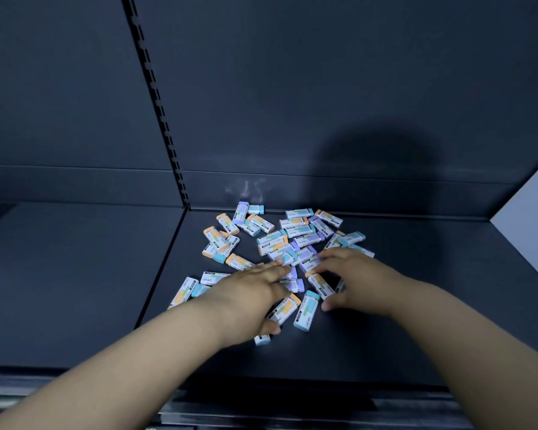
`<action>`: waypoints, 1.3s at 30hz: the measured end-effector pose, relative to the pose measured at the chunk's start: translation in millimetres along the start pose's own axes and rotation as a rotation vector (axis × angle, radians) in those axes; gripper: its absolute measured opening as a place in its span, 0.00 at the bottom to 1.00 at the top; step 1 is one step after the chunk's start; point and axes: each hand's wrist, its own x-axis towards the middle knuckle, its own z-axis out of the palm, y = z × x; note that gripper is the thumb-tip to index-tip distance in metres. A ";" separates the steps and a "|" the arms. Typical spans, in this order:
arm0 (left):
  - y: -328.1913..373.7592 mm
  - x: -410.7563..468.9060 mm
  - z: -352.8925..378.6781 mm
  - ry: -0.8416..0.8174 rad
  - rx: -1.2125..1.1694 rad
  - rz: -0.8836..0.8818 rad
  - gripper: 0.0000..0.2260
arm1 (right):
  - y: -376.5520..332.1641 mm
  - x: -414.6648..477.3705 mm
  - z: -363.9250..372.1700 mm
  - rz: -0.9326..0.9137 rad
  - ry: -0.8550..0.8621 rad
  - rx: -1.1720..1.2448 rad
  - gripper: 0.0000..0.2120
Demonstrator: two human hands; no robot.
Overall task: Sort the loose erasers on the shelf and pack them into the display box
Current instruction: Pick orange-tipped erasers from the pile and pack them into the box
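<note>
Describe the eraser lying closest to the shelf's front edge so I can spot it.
Start at the dark shelf, then the left hand. Just in front of its thumb lies a blue-ended eraser, partly hidden, alone ahead of the whole pile.

The shelf (385, 336) looks like dark painted metal, smooth and matt, as does the slotted upright (156, 97). The erasers (298, 231) wear smooth printed paper sleeves over matt pastel ends.

Both arms are uncovered: the left forearm (131, 361) and the right forearm (466, 330) show bare skin along their whole visible length, smooth and rounded, tapering slightly toward the wrists. The left hand (249, 293) and the right hand (354, 277) are likewise bare, with short, rounded fingers.
</note>
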 end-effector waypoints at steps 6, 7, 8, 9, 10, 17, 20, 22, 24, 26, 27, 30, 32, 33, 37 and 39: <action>3.4 4.5 3.5 0.021 -0.030 -0.013 0.33 | 1.2 2.3 -0.1 -0.006 -0.003 -0.008 0.34; 3.4 5.1 4.1 0.017 -0.037 -0.013 0.34 | 1.5 2.8 -0.6 -0.006 -0.005 -0.004 0.34; 3.2 5.6 4.3 0.013 -0.043 -0.011 0.35 | 1.8 3.3 -0.9 -0.006 -0.008 0.001 0.34; 2.6 5.9 4.3 0.010 -0.051 -0.011 0.36 | 1.9 3.7 -1.3 -0.008 -0.009 0.003 0.33; 2.1 6.3 4.1 0.009 -0.063 -0.013 0.36 | 2.0 4.3 -1.7 -0.010 -0.013 0.000 0.33; -1.3 12.2 -2.6 -0.050 -0.139 -0.017 0.31 | 2.3 7.4 -7.8 0.005 -0.068 -0.017 0.32; -3.4 17.0 -7.1 -0.076 -0.124 -0.029 0.29 | 3.9 7.7 -10.3 0.008 -0.105 0.002 0.32; -2.1 19.8 -7.3 -0.087 -0.105 -0.031 0.30 | 3.5 7.9 -10.7 0.009 -0.120 -0.002 0.34; -0.3 21.0 -5.5 -0.098 -0.099 -0.025 0.33 | 2.8 8.3 -10.0 0.008 -0.127 -0.006 0.34; 0.6 20.1 -2.3 -0.088 -0.107 -0.018 0.35 | 2.5 8.6 -8.6 0.007 -0.117 0.001 0.34; 0.9 19.2 -0.6 -0.079 -0.116 -0.016 0.36 | 2.3 8.4 -7.9 0.009 -0.105 0.002 0.34; 2.2 15.0 2.7 -0.038 -0.144 -0.016 0.35 | 2.5 7.6 -5.2 0.013 -0.044 -0.004 0.34; 2.5 12.6 2.0 -0.011 -0.152 -0.025 0.35 | 1.8 6.1 -3.6 0.015 -0.003 0.006 0.33; 2.0 11.6 0.3 0.006 -0.150 -0.034 0.35 | 0.9 5.6 -3.4 0.015 0.014 0.013 0.33; -5.0 7.4 -14.7 0.158 -0.163 -0.116 0.30 | -6.3 7.2 -6.9 -0.004 0.089 0.027 0.35; -11.4 4.8 -22.3 0.241 -0.171 -0.155 0.27 | -12.9 9.0 -11.0 -0.015 0.135 0.043 0.35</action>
